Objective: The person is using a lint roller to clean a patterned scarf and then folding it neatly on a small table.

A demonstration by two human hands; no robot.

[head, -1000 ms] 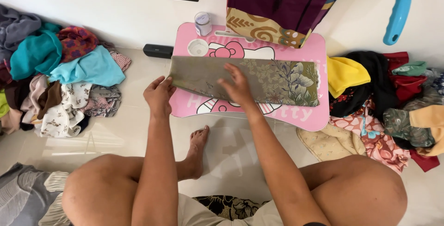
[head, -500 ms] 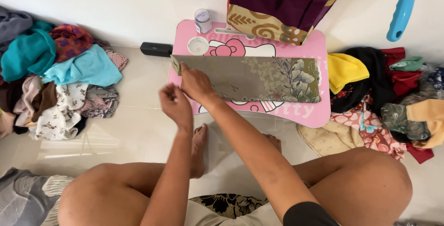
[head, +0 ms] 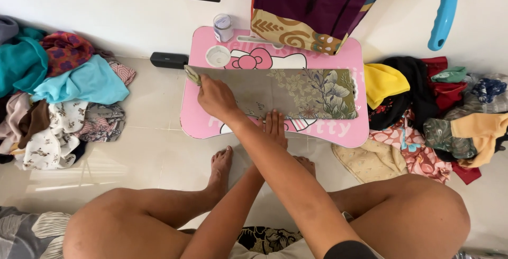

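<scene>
A folded olive-green cloth (head: 296, 92) with a leafy print at its right end lies lengthwise on a pink lap table (head: 349, 132). My arms are crossed. Reaching over to the cloth's left end, my right hand (head: 216, 99) has its fingers closed on the corner there, which is slightly raised. My left hand (head: 275, 126) lies flat, palm down, on the cloth's near edge at the middle, holding nothing.
A small white jar (head: 223, 27) and a round lid (head: 217, 56) stand at the table's back left. Piles of clothes lie on the floor at left (head: 58, 95) and right (head: 439, 110). A purple patterned cloth (head: 312, 5) hangs behind the table, and a black box (head: 169, 60) sits by the wall.
My right hand slid left along the cloth to its left corner and took hold. My left hand passed under it to the right and settled flat on the cloth's near edge.
</scene>
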